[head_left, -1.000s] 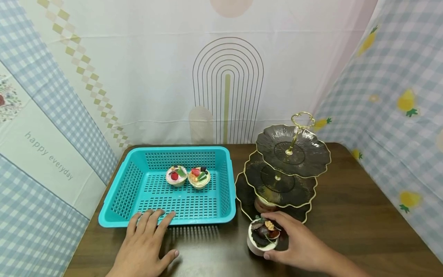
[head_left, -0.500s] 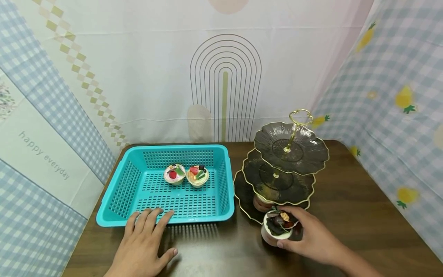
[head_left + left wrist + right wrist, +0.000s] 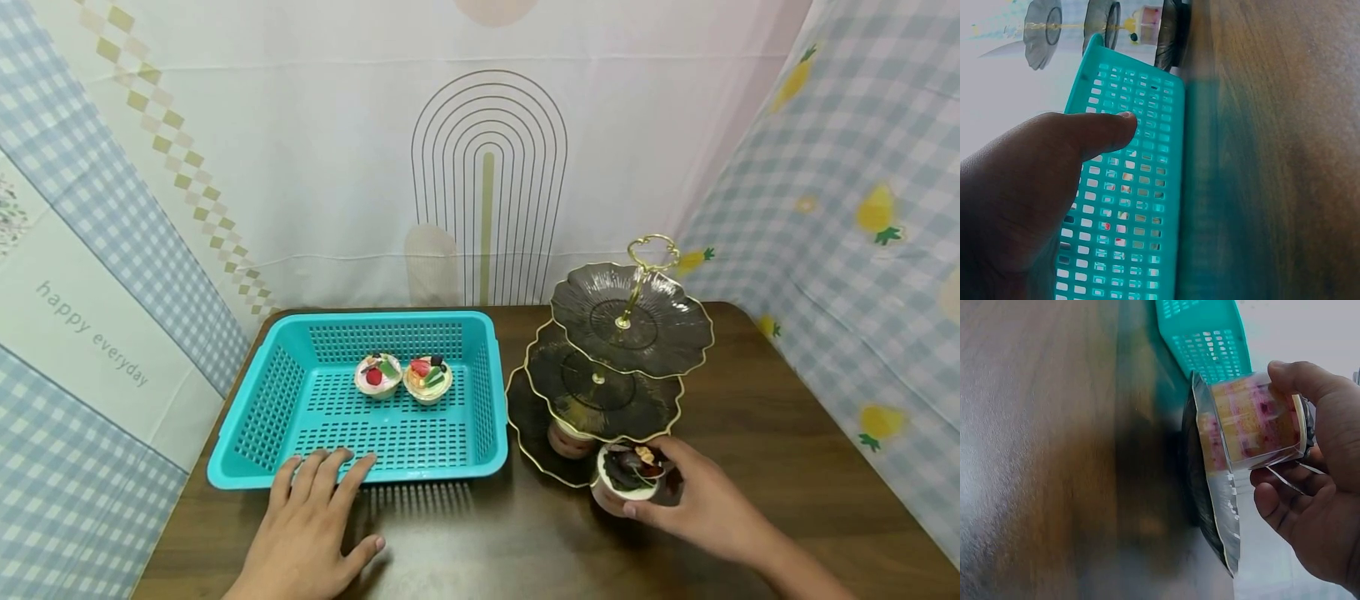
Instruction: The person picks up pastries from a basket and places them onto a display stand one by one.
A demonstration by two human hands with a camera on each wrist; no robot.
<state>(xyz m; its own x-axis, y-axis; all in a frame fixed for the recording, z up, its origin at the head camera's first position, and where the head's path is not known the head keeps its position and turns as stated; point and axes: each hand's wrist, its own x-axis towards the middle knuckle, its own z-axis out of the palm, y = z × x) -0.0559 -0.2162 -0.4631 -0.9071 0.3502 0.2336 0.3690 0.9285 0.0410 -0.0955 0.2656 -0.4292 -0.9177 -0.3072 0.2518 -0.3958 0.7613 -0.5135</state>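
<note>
My right hand (image 3: 705, 504) grips a small cake cup (image 3: 609, 493) between thumb and fingers. Dark fruit and a walnut-like piece top its white cream. In the right wrist view, the layered cake's clear cup (image 3: 1254, 419) is at the bottom tier's rim; whether it touches that tier, I cannot tell. The black, gold-edged three-tier stand (image 3: 630, 350) is on the table, and another cake cup (image 3: 570, 443) is partly hidden under its middle tier. My left hand (image 3: 307, 521), fingers spread, rests at the near rim of the turquoise basket (image 3: 360, 479).
Two fruit tarts, a pink one (image 3: 378, 377) and a cream-coloured one (image 3: 427, 381), sit side by side in the basket. The wooden table (image 3: 757, 433) extends right of the stand. Patterned cloth (image 3: 337, 167) hangs behind and at both sides.
My right hand has carried the cake cup rightward and slightly away from me, to the bottom tier's front right. My left hand stays at the basket rim. The view has shifted slightly.
</note>
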